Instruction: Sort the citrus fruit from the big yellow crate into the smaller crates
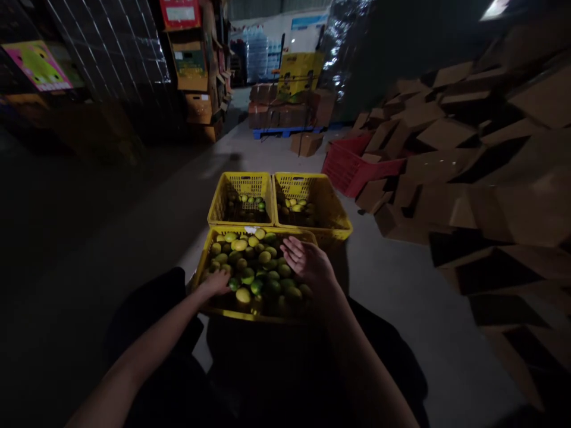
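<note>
In front of me stands a yellow plastic crate (252, 318) holding a layer of green and yellow citrus fruit, which look like lemons (243, 295) and limes. My left hand (217, 282) reaches down into its left side, touching the fruit. The fingers there are dim and partly hidden among it, so I cannot see whether they grip a piece. Over the crate's right side my right hand (304, 259) is open, fingers stretched out and pointing left, with nothing visible in it. Below it lie several greener fruits (284, 271).
Behind the crate stand two more yellow crates, the left one (218, 202) with several mostly green fruits and the right one (332, 208) with yellower ones. Cardboard boxes (446, 166) pile up at right around a red basket (345, 166). A loaded blue pallet (285, 132) stands farther back.
</note>
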Available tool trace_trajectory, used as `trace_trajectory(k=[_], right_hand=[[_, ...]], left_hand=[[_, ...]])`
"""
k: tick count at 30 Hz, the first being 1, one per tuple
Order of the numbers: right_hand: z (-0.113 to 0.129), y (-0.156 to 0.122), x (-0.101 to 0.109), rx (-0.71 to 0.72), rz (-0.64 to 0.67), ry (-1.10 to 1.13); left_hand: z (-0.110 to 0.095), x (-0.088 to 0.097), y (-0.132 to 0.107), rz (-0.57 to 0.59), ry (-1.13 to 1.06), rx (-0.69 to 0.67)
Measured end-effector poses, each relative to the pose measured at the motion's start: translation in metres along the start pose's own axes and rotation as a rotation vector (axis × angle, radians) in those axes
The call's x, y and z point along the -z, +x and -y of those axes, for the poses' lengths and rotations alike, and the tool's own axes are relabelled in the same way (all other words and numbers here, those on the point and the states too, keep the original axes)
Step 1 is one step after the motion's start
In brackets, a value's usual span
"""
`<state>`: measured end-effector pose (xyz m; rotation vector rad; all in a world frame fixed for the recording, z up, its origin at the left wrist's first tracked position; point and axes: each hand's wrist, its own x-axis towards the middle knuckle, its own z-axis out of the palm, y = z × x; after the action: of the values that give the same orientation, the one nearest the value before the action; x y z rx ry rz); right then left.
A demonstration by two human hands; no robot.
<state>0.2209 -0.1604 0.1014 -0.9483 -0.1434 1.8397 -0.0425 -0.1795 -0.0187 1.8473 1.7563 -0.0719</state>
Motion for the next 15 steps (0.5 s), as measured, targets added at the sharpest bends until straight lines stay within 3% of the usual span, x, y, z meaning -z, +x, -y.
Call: trace_trajectory(k=[3,7,15], right_hand=[[0.005,-0.004,0.0,0.026,-0.019,-0.013],[0.008,-0.004,0.004,0.035,-0.003,-0.013],[0.001,0.001,0.005,0.027,-0.075,-0.014]], left_hand=[[0.003,-0.016,-0.006,0.061,0.185,-0.001],[0.004,-0.019,-0.005,0.07,0.292,0.006],[-0.001,0.004,0.0,0.023,0.088,0.102]])
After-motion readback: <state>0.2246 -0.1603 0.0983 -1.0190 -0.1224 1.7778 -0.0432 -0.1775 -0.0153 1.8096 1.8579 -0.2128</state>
